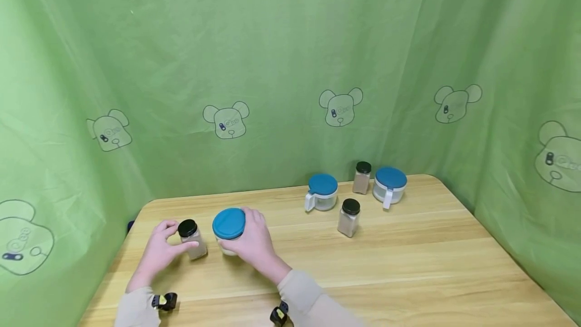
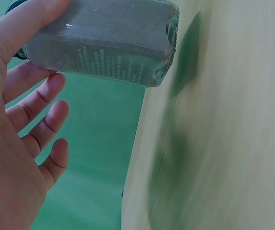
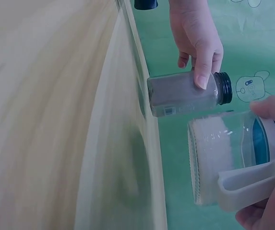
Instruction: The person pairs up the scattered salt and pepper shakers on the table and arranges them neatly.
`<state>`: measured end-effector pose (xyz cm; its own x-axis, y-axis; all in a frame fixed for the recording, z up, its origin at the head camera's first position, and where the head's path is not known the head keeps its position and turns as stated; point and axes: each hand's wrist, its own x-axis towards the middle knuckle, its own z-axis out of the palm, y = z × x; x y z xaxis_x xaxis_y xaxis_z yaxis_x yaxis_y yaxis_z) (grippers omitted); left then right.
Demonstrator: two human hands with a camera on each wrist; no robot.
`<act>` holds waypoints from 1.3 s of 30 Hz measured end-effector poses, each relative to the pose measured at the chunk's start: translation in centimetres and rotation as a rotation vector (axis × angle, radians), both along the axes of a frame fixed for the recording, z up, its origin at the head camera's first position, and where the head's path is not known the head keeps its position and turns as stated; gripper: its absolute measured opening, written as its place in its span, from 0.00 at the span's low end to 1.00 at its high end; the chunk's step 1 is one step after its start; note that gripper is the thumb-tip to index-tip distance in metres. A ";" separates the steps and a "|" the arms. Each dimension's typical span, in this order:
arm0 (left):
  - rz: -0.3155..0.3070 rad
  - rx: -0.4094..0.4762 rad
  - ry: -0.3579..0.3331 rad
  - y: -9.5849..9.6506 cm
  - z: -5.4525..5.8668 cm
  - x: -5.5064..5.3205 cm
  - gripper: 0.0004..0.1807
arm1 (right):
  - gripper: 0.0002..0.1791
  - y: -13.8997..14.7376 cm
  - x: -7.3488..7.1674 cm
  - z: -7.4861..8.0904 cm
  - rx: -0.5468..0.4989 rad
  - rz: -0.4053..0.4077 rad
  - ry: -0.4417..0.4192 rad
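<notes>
My left hand (image 1: 160, 249) pinches a small square spice jar (image 1: 193, 247) between thumb and fingers. The jar has a black screw lid and holds greyish-brown powder; printed lettering shows on its side in the left wrist view. Just to its right, my right hand (image 1: 255, 240) grips a round glass seasoning pot (image 3: 213, 158) with a blue lid (image 1: 229, 223). White grains fill its lower part, and its white handle (image 3: 250, 186) shows in the right wrist view. Both containers are roughly upright and side by side. Whether their bases touch the table cannot be told.
Toward the back right of the wooden table (image 1: 408, 266) stand two more blue-lidded pots, one left (image 1: 323, 193) and one right (image 1: 389, 185). Two black-lidded spice jars, a rear jar (image 1: 361, 178) and a nearer jar (image 1: 349, 218), stand among them. A green curtain (image 1: 281, 64) hangs behind.
</notes>
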<state>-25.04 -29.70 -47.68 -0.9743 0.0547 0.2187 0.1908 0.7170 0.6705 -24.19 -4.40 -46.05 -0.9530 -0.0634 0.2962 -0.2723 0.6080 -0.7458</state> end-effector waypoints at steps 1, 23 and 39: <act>0.000 0.003 -0.004 -0.1 0.0 0.1 0.48 | 0.49 -0.3 0.0 0.0 -0.005 -0.008 -0.002; -0.004 0.008 0.000 -0.7 0.0 0.1 0.44 | 0.50 -4.7 0.0 -1.7 -0.069 -0.208 0.001; -0.017 -0.006 -0.002 -1.2 0.0 0.2 0.43 | 0.53 -6.1 0.0 -3.0 -0.028 -0.226 -0.007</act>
